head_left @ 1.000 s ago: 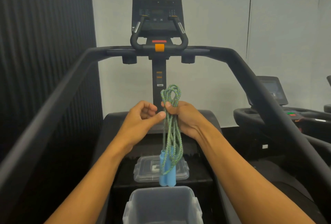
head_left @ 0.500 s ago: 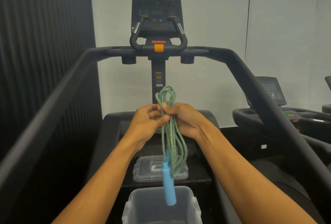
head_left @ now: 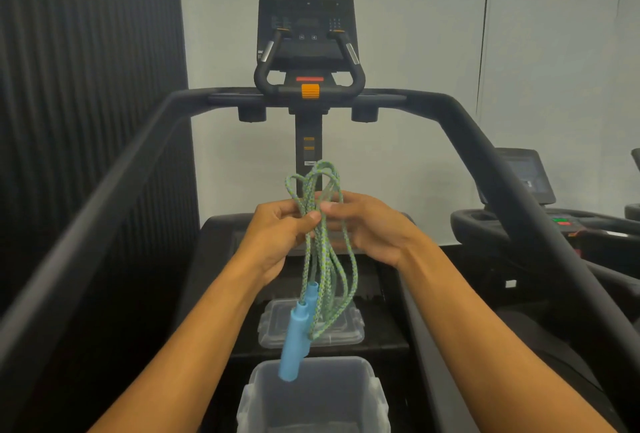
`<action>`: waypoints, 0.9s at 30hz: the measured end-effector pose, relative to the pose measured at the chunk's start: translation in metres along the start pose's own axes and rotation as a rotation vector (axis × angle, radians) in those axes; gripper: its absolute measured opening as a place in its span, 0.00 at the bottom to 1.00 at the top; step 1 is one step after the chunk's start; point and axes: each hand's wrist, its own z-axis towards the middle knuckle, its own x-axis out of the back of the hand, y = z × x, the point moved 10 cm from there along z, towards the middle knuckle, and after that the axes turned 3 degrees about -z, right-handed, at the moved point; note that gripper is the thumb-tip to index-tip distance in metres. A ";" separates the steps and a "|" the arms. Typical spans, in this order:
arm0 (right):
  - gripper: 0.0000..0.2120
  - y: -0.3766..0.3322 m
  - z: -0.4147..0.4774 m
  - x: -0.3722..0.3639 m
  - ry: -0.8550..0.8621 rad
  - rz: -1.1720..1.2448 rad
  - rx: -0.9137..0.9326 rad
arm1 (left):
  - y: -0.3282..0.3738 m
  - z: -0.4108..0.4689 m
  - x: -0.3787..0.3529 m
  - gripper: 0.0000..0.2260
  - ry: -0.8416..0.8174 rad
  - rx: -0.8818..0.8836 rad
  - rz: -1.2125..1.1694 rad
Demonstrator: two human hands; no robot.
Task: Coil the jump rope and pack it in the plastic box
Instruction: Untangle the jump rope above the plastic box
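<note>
The left hand (head_left: 277,235) had closed onto the jump rope (head_left: 320,252) bundle, which a second earlier only the right hand (head_left: 367,225) clenched; both now gripped it; blue handles (head_left: 298,332) dangled above the open plastic box (head_left: 375,394); coiling judged nearly complete.

Both bare forearms reach up from the bottom corners of the frame and meet at the centre. The left hand (head_left: 277,235) is curled, knuckles up, fingers (head_left: 304,221) pinched closed on the jump rope (head_left: 323,259). The right hand (head_left: 370,228) sits just beside it on the right, palm turned inward, fingertips touching the same bundle, wrist slightly bent. The hands nearly touch.
</note>
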 end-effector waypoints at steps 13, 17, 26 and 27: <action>0.04 -0.027 -0.004 0.020 0.361 -0.188 0.194 | 0.003 -0.001 -0.003 0.06 -0.064 -0.027 0.123; 0.05 -0.027 -0.002 0.024 0.368 -0.072 0.150 | 0.002 0.001 0.009 0.05 -0.024 -0.020 0.165; 0.13 -0.001 -0.005 -0.023 0.017 -0.513 0.003 | 0.012 0.005 0.013 0.04 0.041 -0.046 0.131; 0.08 -0.003 -0.005 -0.020 0.059 -0.544 0.006 | 0.012 0.005 0.014 0.04 0.047 -0.047 0.134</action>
